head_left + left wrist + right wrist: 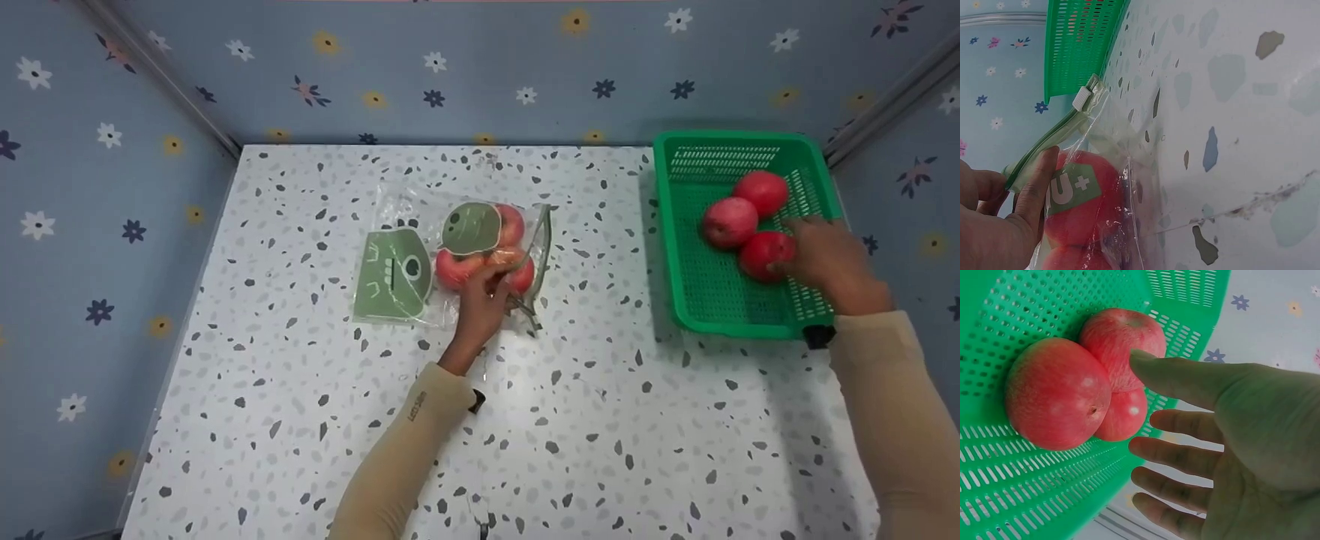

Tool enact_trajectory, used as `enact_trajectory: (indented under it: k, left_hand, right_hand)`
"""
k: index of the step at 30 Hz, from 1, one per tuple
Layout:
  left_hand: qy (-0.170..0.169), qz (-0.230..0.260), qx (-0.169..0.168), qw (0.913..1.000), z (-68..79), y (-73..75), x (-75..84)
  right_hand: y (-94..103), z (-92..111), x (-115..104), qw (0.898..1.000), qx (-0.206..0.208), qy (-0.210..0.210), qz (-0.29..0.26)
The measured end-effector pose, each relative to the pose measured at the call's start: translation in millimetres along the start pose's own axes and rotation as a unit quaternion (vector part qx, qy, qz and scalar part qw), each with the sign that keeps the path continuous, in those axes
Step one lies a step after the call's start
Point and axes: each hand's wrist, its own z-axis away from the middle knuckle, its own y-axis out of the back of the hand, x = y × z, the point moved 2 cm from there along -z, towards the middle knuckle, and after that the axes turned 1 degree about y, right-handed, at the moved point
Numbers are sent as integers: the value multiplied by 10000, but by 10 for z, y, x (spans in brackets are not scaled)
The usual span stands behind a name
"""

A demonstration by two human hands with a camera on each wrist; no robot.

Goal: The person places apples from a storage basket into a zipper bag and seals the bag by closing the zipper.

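Observation:
A clear zip bag (427, 195) with green cartoon printing lies on the speckled table, with red apples (456, 268) inside it. My left hand (484, 304) pinches the bag's green zip edge, which shows close up in the left wrist view with a white slider (1081, 98). On the right, a green plastic basket (720, 311) holds three red apples (730, 223). Reaching over the basket's right side, my right hand (832, 259) is at the nearest apple (766, 256). Its thumb and fingers are spread apart in the right wrist view, with nothing held between them.
The white speckled table (600, 450) meets blue flowered panels (480, 75) at the back and both sides. The basket stands in the back right corner, close to the panels, with its rim raised around the apples.

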Motion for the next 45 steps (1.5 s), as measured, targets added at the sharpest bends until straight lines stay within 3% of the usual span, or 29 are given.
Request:
enact_trajectory:
  k: [7, 12, 22, 30, 38, 45]
  left_hand:
    - [81, 95, -35, 9999, 4, 5, 10]
    - [21, 75, -41, 10000, 1, 7, 14]
    - [45, 154, -90, 9998, 8, 25, 3]
    - [-93, -13, -90, 9999, -1, 17, 8]
    - [40, 90, -109, 9999, -2, 30, 11]
    - [-10, -146, -69, 9999, 0, 29, 42]
  right_hand:
    - [2, -70, 31, 9995, -249, 187, -91]
    - [-22, -128, 50, 9988, -394, 270, 133]
    - [-48, -215, 29, 9982, -461, 230, 302]
    - [-76, -320, 90, 9955, -777, 149, 526]
    - [-71, -397, 99, 9927, -1003, 100, 665]
    - [-73, -461, 117, 9897, -1077, 141, 928]
